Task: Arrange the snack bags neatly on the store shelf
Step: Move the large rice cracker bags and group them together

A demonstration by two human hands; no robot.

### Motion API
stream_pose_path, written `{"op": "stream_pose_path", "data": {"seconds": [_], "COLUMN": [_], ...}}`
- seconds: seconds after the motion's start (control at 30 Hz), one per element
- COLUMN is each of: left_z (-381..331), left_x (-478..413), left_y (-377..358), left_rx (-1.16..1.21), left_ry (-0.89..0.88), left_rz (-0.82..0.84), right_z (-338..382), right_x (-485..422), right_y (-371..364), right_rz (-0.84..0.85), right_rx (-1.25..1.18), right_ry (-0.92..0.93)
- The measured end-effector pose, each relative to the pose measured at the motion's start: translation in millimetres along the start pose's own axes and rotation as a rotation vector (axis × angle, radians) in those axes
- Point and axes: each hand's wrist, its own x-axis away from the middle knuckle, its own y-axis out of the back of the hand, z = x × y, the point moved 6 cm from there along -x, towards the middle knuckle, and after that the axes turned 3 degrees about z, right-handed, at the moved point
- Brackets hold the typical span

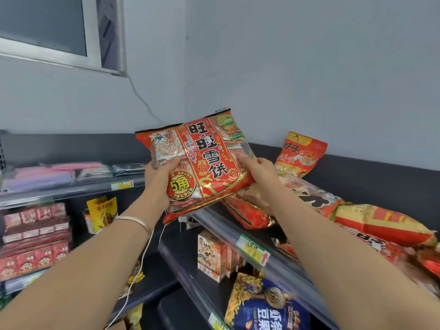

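While both arms reach toward the corner, the left hand grips the lower left edge of a red rice cracker bag, thumb curled over its front, and the right hand pinches its right edge. Held between the two hands, the bag tilts above the top shelf rail. Just right of the grip, more red snack bags lie jumbled on that shelf.
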Motion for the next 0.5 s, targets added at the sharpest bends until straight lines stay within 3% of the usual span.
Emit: {"op": "stream_pose_path", "data": {"seconds": [0.17, 0.33, 0.5], "left_z": [-6, -24, -37], "left_x": [-74, -142, -189], "left_y": [11, 5, -26], "left_rx": [-0.089, -0.175, -0.315], "left_ry": [0.015, -0.063, -0.25], "left_rz": [0.104, 0.224, 0.335], "right_z": [10, 29, 34], "right_x": [-39, -72, -107], "right_y": [-34, -59, -61], "right_rz": [0.098, 0.165, 0.071], "right_rx": [0.207, 0.15, 0.058], "right_ry": [0.041, 0.028, -0.08]}}
